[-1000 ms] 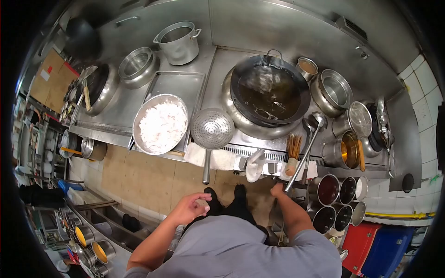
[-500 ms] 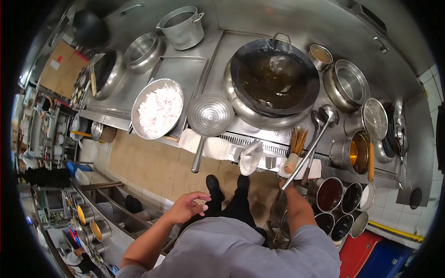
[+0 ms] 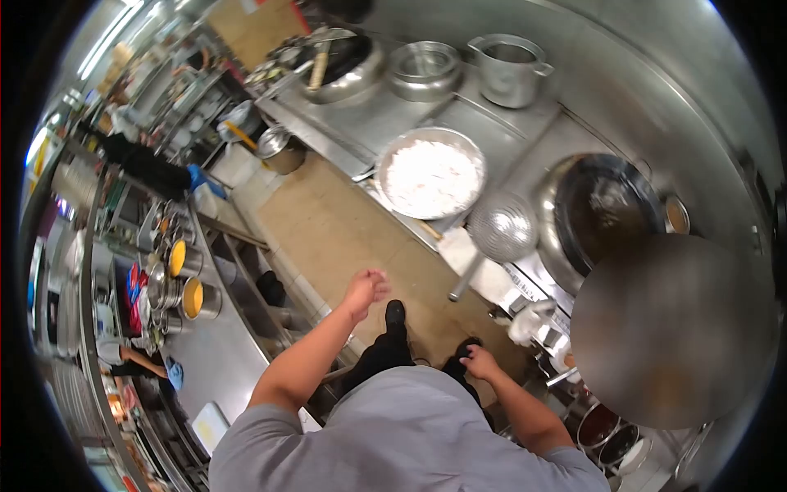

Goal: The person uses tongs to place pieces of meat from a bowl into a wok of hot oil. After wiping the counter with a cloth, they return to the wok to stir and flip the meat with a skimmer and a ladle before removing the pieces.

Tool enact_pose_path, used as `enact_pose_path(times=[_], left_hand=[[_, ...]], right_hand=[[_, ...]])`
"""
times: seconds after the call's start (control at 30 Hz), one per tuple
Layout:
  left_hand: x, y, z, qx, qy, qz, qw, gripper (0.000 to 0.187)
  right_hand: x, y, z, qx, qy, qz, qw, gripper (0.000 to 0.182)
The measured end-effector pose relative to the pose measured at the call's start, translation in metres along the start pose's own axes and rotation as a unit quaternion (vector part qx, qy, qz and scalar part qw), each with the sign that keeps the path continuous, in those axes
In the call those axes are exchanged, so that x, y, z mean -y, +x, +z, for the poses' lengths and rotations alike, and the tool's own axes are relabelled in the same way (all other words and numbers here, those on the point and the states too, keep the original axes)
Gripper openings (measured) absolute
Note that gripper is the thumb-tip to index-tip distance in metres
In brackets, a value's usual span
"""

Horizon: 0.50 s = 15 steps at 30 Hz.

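Observation:
My left hand [image 3: 366, 293] is raised over the tan floor, its fingers apart and nothing in them. In front of my body, my right hand [image 3: 479, 361] hangs near a black shoe, with loosely curled fingers; whether they are closed is unclear. Beyond both hands, a metal bowl of white food [image 3: 433, 174] rests at the counter edge. Beside it lies a perforated skimmer [image 3: 502, 227], its handle over the edge. The dark wok [image 3: 607, 209] with liquid sits on the stove. A white cloth [image 3: 530, 321] lies at the stove's front edge.
A large pot [image 3: 508, 72] stands at the counter's back. Behind on the left, a steel worktable [image 3: 217, 348] holds pots of yellow contents. A co-worker's gloved hand [image 3: 174, 373] shows there. A round blur covers the right side.
The view has turned left. My right hand has come away from the ladle handle at the stove edge and moved toward my body. My left hand is farther forward.

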<state>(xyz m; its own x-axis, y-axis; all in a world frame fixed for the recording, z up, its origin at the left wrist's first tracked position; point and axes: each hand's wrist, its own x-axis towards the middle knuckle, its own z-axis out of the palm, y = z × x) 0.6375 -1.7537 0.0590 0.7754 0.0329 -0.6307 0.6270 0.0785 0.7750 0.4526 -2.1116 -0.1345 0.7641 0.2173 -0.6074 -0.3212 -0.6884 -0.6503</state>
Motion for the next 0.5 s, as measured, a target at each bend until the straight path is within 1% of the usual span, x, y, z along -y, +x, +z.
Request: enact_pose_path(times=[0.03, 0.1, 0.13, 0.2, 0.23, 0.27, 0.3, 0.33, 0.37, 0.4, 0.43, 0.5], left_hand=[[-0.010, 0.021, -0.017, -0.037, -0.027, 0.010, 0.999, 0.039], [-0.036, 0.072, -0.046, -0.107, -0.061, 0.034, 0.992, 0.040], [-0.046, 0.102, -0.061, -0.141, -0.067, 0.044, 0.987, 0.042], [-0.037, 0.225, -0.114, -0.161, 0.002, 0.071, 0.984, 0.054], [-0.061, 0.234, -0.114, -0.199, 0.003, 0.098, 0.975, 0.060], [-0.086, 0.240, -0.109, -0.233, 0.005, 0.123, 0.965, 0.066], [-0.100, 0.254, -0.111, -0.210, -0.010, 0.115, 0.971, 0.072], [-0.113, 0.270, -0.113, -0.183, -0.026, 0.107, 0.977, 0.079], [-0.120, 0.292, -0.116, -0.161, 0.002, 0.105, 0.981, 0.081], [-0.125, 0.312, -0.120, -0.138, 0.032, 0.101, 0.985, 0.083], [-0.140, 0.317, -0.121, -0.134, 0.033, 0.098, 0.986, 0.083], [-0.167, 0.323, -0.124, -0.019, 0.059, 0.056, 0.997, 0.074]], right_hand=[[0.025, 0.016, 0.009, -0.004, 0.016, -0.041, 0.999, 0.064], [0.113, 0.025, -0.007, 0.041, 0.110, -0.073, 0.990, 0.059], [0.155, 0.026, -0.019, 0.047, 0.097, -0.091, 0.990, 0.059], [0.239, 0.038, -0.035, 0.114, 0.169, -0.154, 0.967, 0.050], [0.273, 0.051, -0.038, 0.120, 0.163, -0.165, 0.965, 0.050], [0.303, 0.064, -0.042, 0.128, 0.194, -0.161, 0.959, 0.048], [0.334, 0.078, -0.046, 0.135, 0.225, -0.154, 0.953, 0.046], [0.364, 0.090, -0.050, 0.108, 0.245, -0.169, 0.949, 0.045], [0.390, 0.106, -0.054, 0.106, 0.244, -0.168, 0.949, 0.045], [0.416, 0.123, -0.061, 0.077, 0.260, -0.176, 0.946, 0.043], [0.438, 0.140, -0.067, 0.046, 0.277, -0.183, 0.942, 0.042], [0.468, 0.169, -0.075, -0.019, 0.323, -0.177, 0.930, 0.040]])
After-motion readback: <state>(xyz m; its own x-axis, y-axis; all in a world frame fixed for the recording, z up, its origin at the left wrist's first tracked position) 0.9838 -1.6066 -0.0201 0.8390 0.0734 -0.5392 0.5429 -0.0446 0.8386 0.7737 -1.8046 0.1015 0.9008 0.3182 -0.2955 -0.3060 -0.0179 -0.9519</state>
